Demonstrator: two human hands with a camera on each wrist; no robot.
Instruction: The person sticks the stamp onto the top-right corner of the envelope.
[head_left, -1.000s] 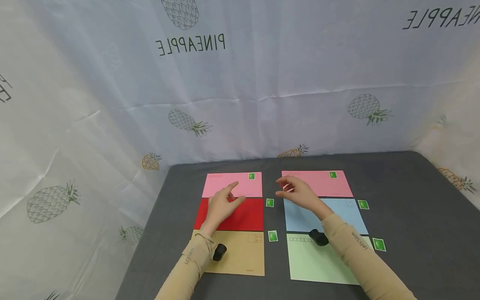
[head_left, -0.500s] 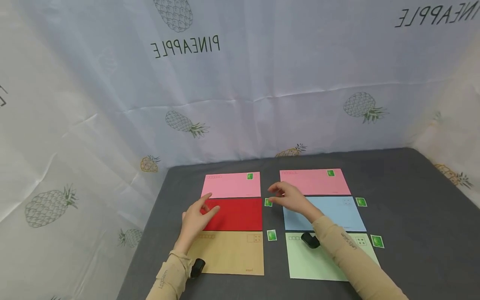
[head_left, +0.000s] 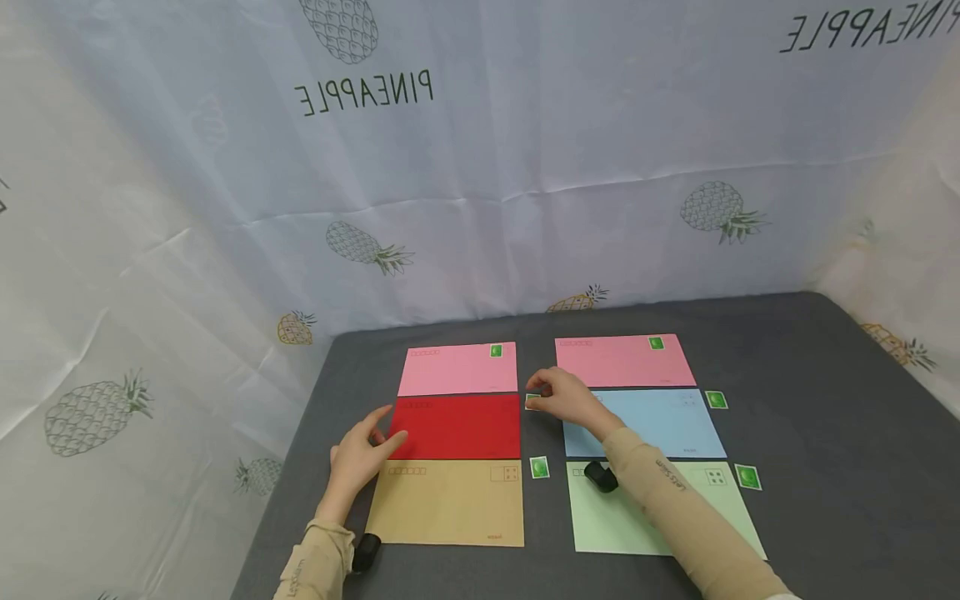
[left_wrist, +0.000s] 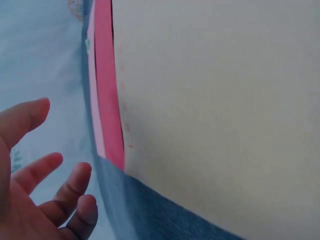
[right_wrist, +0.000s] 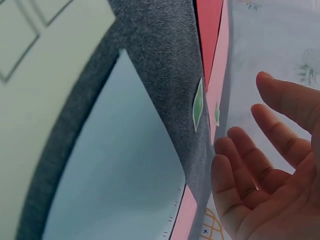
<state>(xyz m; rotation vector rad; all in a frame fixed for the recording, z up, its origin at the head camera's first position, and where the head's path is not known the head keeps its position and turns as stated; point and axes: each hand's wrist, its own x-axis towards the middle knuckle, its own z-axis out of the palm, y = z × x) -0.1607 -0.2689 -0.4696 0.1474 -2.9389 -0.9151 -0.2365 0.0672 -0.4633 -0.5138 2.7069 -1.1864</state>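
Observation:
My right hand [head_left: 572,397] hovers over the gap between the two columns of envelopes, fingers loosely bent and holding nothing. Partly hidden beneath its fingertips lies a green stamp [right_wrist: 198,106]; the right wrist view shows the two apart. To the left, my left hand [head_left: 357,457] is held above the left edge of the red envelope [head_left: 457,427], thumb and fingers spread with nothing between them. A tan envelope [head_left: 450,504] lies below the red one. Right of the gap are a blue envelope [head_left: 660,425] and a light green envelope [head_left: 626,525], the latter partly covered by my sleeve.
Pink envelopes [head_left: 450,371] [head_left: 622,362] top both columns, each bearing a green stamp [head_left: 496,351] [head_left: 656,342]. Loose green stamps lie beside the tan [head_left: 539,467], blue [head_left: 716,400] and light green [head_left: 747,477] envelopes. A pineapple-print curtain [head_left: 480,167] surrounds the grey table [head_left: 825,467].
My left hand has moved left and towards me, off the pink and red envelopes. My right hand has shifted left and slightly down, from the right pink envelope's edge to above the upper middle stamp.

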